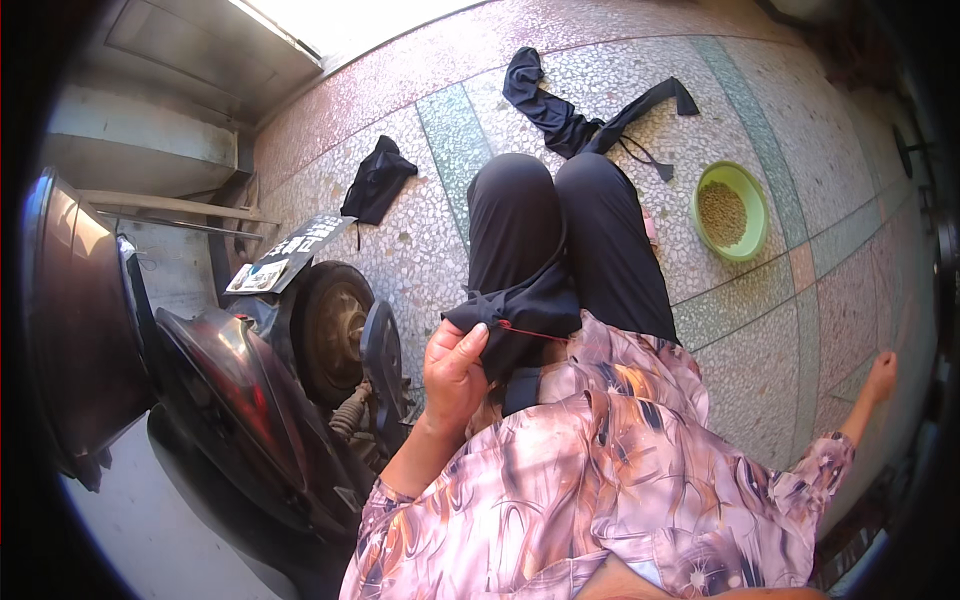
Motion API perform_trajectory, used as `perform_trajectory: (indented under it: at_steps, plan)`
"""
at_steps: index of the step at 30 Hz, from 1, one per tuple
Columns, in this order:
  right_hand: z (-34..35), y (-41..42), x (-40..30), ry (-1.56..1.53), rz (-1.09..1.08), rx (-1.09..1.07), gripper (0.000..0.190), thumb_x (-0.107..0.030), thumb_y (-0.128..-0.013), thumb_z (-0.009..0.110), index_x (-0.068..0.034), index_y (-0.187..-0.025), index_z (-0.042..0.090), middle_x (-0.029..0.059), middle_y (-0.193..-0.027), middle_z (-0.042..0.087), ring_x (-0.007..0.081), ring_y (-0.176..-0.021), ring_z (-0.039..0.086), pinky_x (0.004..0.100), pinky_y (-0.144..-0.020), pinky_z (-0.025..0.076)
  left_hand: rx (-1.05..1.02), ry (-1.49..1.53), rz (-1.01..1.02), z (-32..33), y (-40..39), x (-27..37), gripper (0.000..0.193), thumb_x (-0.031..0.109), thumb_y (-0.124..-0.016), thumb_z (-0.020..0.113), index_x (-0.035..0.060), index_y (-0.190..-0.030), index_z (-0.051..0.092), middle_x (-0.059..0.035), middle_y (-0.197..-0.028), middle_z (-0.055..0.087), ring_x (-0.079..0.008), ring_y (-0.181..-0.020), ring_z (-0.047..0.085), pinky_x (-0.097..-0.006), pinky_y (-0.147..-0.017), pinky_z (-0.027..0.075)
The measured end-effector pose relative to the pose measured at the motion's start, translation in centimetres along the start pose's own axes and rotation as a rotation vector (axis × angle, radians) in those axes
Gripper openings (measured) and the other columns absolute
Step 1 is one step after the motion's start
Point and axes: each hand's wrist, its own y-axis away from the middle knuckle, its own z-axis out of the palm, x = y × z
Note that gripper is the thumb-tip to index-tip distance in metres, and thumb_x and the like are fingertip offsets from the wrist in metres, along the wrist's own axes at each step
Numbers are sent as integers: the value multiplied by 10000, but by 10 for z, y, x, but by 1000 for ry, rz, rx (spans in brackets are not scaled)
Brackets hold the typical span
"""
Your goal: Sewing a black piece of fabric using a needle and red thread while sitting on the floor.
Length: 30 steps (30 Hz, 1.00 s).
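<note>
My left hand [454, 367] pinches a piece of black cloth [536, 304] between thumb and fingers, just above my lap. A red thread [529, 332] comes out of the cloth by my thumb in a small loop and runs to the right across my patterned shirt, where it fades from sight. My right hand [883, 375] is stretched far out to the right, away from the cloth, with its fingers curled together. Whether it holds the thread's end or a needle is too small to make out.
On the terrazzo floor [600, 67] lie a black garment [559, 120] beyond my knees and another black cloth [379, 180] to the left. A green bowl [759, 206] of small tan grains or beans stands right. A motorcycle or scooter [247, 405] is close on my left.
</note>
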Motion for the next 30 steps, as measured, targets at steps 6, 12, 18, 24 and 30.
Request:
perform_trajectory:
  at_steps: [6, 12, 18, 24, 30]
  plan:
    - [-93, 94, -258, -1015, -452, -522, 148, -136, -875, 602, -22, -958, 646, 7, -842, 622, 97, -773, 555, 252, -712, 463, -22, -273, 29, 17, 6, 1, 254, 101, -876, 522, -66, -1049, 602, -151, -997, 660, -203, -956, 622, -290, -907, 446]
    - [-355, 256, -424, -1729, -1102, -1112, 62, -60, -820, 644, -3, -826, 620, 56, -765, 587, 124, -675, 544, 267, -602, 437, -62, -73, -184, 28, 4, 8, 256, 91, -881, 544, -57, -1083, 597, -130, -1046, 649, -185, -990, 609, -288, -919, 440]
    - [-402, 287, -457, -1723, -1376, -1220, 124, -115, -805, 678, -10, -821, 613, 53, -729, 548, 134, -603, 532, 264, -556, 439, -94, 31, -209, 22, 7, 9, 247, 53, -889, 559, -48, -1113, 582, -123, -1095, 632, -186, -1028, 597, -313, -942, 440]
    - [-404, 290, -461, -1688, -1582, -955, 117, -127, -816, 656, -18, -813, 613, 15, -684, 548, 118, -603, 540, 248, -558, 447, -131, 8, -216, 19, 6, 5, 263, 49, -882, 567, -42, -1128, 579, -111, -1095, 631, -177, -1040, 586, -314, -955, 426]
    - [-389, 272, -466, -1715, -600, -2514, 100, -108, -857, 602, -10, -850, 618, -30, -719, 573, 10, -627, 468, 174, -549, 362, -145, -23, -230, 18, 6, 3, 293, 57, -883, 567, -48, -1157, 568, -116, -1119, 626, -181, -1054, 582, -316, -960, 419]
